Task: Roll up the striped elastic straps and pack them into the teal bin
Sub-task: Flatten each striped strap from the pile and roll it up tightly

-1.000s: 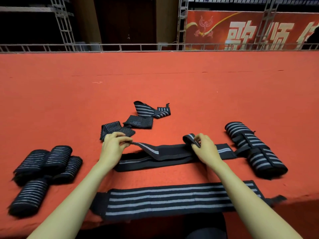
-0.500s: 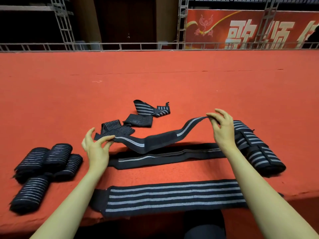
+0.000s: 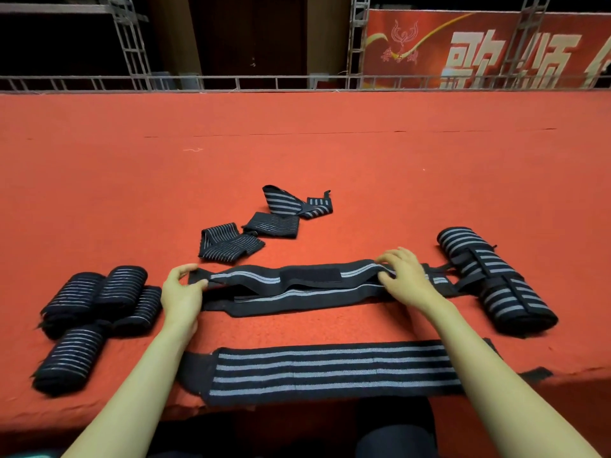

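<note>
Fingers (image 3: 184,270) of my left hand (image 3: 182,294) curl in toward the thumb and pinch the left end of the strap (image 3: 258,276). On my right hand (image 3: 410,277) the fingers (image 3: 391,256) are spread and arched, tips down on the strap's right part, with the thumb on the cloth beside them. They press it rather than grip it.

The strap runs straight from one hand to the other, doubled over on itself. Its top layer arches a little and shows a black hook patch (image 3: 310,274) midway between my hands. The lower layer lies flat on the red carpet (image 3: 297,153), just nearer me. Past my right fingers the strap's end reaches toward the big rolls (image 3: 496,282); whether it touches them I cannot tell.

Close to the left of my left hand sits a cluster of small rolls (image 3: 96,297). Beyond my fingers lie loose straps (image 3: 231,242), apart from the one I hold. Nearer me than both hands, under my forearms, a wide strap (image 3: 330,371) lies flat along the carpet's edge.
</note>
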